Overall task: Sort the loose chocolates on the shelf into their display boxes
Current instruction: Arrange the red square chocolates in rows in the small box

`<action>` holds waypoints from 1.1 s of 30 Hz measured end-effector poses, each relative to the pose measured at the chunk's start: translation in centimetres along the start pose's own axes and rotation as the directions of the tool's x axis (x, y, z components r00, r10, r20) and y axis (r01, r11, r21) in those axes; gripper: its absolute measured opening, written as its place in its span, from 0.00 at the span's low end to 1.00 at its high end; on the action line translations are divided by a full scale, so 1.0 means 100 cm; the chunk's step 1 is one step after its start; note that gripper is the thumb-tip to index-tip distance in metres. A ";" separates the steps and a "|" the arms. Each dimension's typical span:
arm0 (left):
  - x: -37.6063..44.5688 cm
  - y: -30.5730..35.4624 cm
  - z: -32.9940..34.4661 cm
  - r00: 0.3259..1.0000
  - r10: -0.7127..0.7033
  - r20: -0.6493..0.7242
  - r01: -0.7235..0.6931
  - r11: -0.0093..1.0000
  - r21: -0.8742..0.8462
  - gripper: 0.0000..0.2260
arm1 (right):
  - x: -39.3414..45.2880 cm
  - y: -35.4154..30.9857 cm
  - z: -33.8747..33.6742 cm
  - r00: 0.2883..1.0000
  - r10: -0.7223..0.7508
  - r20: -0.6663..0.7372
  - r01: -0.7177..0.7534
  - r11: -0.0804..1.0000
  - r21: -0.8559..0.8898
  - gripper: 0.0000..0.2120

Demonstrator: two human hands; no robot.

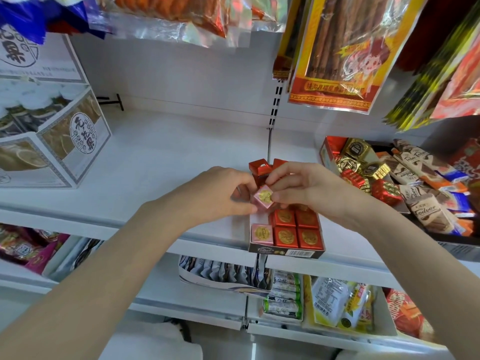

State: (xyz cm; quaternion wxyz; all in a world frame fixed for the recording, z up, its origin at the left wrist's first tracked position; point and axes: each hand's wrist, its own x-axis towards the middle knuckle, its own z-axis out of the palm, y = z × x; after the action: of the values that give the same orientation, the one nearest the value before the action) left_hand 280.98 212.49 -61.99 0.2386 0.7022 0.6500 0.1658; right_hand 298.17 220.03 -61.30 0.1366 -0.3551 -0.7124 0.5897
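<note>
Presently a pink chocolate (263, 201) is held above the rear half of the display box (285, 252), pinched between both hands. The left hand (220, 196) closes thumb and fingers on its left edge; the right hand (306, 190) curls fingertips over its top and right edge. Neither hand is free.

The piece is a square block, turned corner-on to the box's rows, gold seal facing up. Directly below and toward the person lies the open slot in the left column, behind a second pink chocolate (261, 233) seated at the front left corner. Red chocolates (296, 227) fill the middle and right columns as far as visible; the rear of the box is hidden by the hands.

Judgement: the move turns on squaring the block to the column, then lowering it straight down; the left hand sits nearer that slot.

Loose stock (363, 172) lies well apart to the right, on the shelf (155, 157).
</note>
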 end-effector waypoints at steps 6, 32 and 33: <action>-0.002 -0.001 -0.002 1.000 -0.002 0.006 0.002 0.998 -0.061 0.09 | -0.003 -0.005 -0.004 0.998 0.015 0.055 -0.021 0.995 0.101 0.14; -0.002 0.003 -0.005 0.998 -0.059 0.032 0.060 0.997 -0.057 0.21 | 0.004 0.003 -0.030 0.902 -0.309 -0.301 0.005 0.705 -0.709 0.12; -0.001 0.004 -0.005 0.998 -0.057 0.030 0.058 0.997 -0.045 0.20 | 0.007 0.005 -0.025 0.907 -0.313 -0.281 0.020 0.700 -0.714 0.12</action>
State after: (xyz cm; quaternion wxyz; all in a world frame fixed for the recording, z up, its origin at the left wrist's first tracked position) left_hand 281.02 212.39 -61.32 0.2689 0.6798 0.6624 0.1637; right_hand 299.38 222.44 -61.22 0.1829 -0.4203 -0.8700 0.1817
